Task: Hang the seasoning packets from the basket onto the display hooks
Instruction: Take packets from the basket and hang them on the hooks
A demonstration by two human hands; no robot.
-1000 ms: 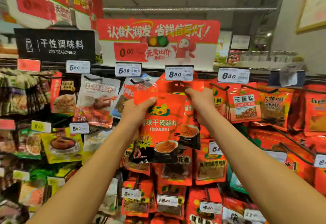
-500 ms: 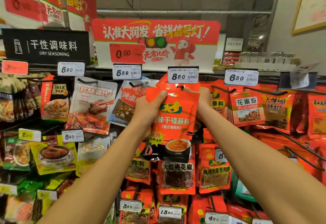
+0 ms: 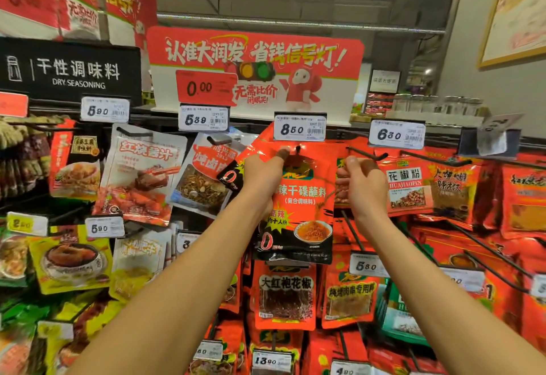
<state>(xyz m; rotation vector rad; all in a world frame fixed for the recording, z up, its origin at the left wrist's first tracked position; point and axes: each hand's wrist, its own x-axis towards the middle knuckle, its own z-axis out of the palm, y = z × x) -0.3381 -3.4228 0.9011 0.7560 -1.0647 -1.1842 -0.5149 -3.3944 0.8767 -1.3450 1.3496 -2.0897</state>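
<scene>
A red and black seasoning packet (image 3: pixel 301 194) hangs high on the display, right below the 8.50 price tag (image 3: pixel 300 130). The dark tip of a display hook (image 3: pixel 297 149) shows at the hole in the packet's top edge. My left hand (image 3: pixel 260 173) grips the packet's upper left corner, thumb on the front close to the hole. My right hand (image 3: pixel 363 188) pinches the packet's right edge with curled fingers. More red packets sit behind the front one. The basket is out of view.
Black hooks (image 3: pixel 366 154) jut out to the right, carrying red pepper-powder packets (image 3: pixel 409 185). Longer bare hook rods (image 3: pixel 487 268) stick out at the lower right. White and red sauce packets (image 3: pixel 139 173) hang on the left. A red promotional sign (image 3: pixel 254 73) stands above the rack.
Both hands have lifted the packet up to the hook under the 8.50 tag. My right hand has shifted from behind the packet's top to its right edge.
</scene>
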